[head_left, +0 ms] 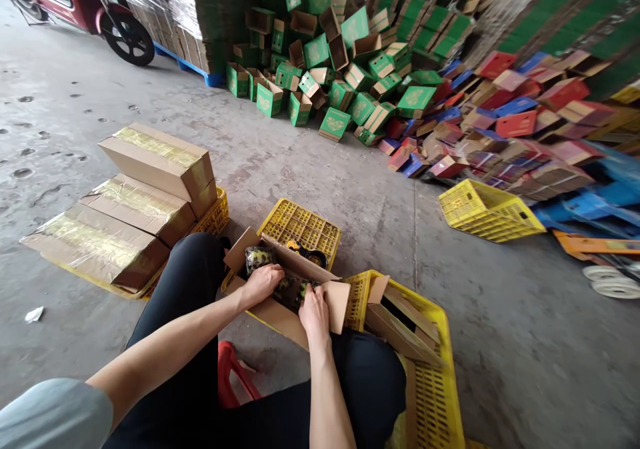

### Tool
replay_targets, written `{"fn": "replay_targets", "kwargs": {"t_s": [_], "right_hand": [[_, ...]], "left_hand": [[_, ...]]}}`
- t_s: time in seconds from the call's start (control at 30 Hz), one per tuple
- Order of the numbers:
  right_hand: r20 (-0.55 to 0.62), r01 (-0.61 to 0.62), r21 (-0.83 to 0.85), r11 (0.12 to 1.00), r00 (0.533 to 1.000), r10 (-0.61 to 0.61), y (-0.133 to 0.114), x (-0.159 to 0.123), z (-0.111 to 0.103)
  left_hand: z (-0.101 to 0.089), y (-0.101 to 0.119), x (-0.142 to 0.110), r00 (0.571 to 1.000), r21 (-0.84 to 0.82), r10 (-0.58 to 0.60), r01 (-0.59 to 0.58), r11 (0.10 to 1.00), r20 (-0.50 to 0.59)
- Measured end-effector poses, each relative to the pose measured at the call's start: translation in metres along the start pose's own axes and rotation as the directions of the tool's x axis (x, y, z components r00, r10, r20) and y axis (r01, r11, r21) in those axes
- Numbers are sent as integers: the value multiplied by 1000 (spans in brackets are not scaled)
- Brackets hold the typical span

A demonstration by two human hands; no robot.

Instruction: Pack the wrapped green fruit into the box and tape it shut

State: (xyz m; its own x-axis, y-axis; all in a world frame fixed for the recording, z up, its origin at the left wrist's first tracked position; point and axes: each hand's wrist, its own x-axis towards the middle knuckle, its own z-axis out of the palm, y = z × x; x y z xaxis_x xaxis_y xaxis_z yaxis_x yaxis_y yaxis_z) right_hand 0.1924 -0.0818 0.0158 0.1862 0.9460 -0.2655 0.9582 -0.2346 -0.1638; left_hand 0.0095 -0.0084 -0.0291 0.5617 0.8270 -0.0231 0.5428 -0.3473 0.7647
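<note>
An open long cardboard box stands before my knees with its flaps folded out. Inside are several dark packages with yellow-green patches; the shiny, clear-wrapped package sits at its left end. My left hand reaches in over the far middle, fingers bent closed at a dark package. At the right end, my right hand has its fingers curled down on a green-and-dark package. The fingertips of both hands are partly hidden. Behind the box, a yellow-and-black tape dispenser lies on an upturned yellow crate.
Taped cartons fill a yellow crate on the left. Another yellow crate with open cartons stands by my right knee. Farther off are a yellow basket, heaps of green boxes and red-blue boxes, and a scooter.
</note>
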Motion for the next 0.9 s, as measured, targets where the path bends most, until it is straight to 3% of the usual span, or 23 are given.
{"fn": "replay_targets", "kwargs": {"t_s": [0.2,0.3,0.37,0.47,0.53,0.6,0.7,0.8,0.9], "right_hand": [[62,-55,14,998,997,54,-2,0,4],[23,-45,46,998,999,44,4,4,4],[-72,36,168,985,997,-25,9,7,5],[-202,201,499,843,973,-113,14,12,7],[-178,197,662,723,979,-103,14,13,7],[-168,188,723,665,981,-94,12,13,3],[-231,237,720,652,968,-96,9,11,-5],[-67,117,789,603,992,-105,7,9,-13],[127,-56,897,438,983,-135,8,6,-15]], "left_hand": [[-10,8,0,999,-58,-8,5,998,-52],[-18,11,2,994,-120,-25,12,993,-109],[-23,13,4,989,-232,-72,41,972,-127],[-28,15,6,979,-482,-191,137,866,-65],[-29,18,7,968,-623,-251,200,756,7],[-29,22,7,954,-731,-292,243,637,62],[-32,30,6,943,-805,-305,284,520,136],[-34,36,6,949,-784,-269,291,548,164],[-35,35,6,973,-714,-194,223,664,123]]}}
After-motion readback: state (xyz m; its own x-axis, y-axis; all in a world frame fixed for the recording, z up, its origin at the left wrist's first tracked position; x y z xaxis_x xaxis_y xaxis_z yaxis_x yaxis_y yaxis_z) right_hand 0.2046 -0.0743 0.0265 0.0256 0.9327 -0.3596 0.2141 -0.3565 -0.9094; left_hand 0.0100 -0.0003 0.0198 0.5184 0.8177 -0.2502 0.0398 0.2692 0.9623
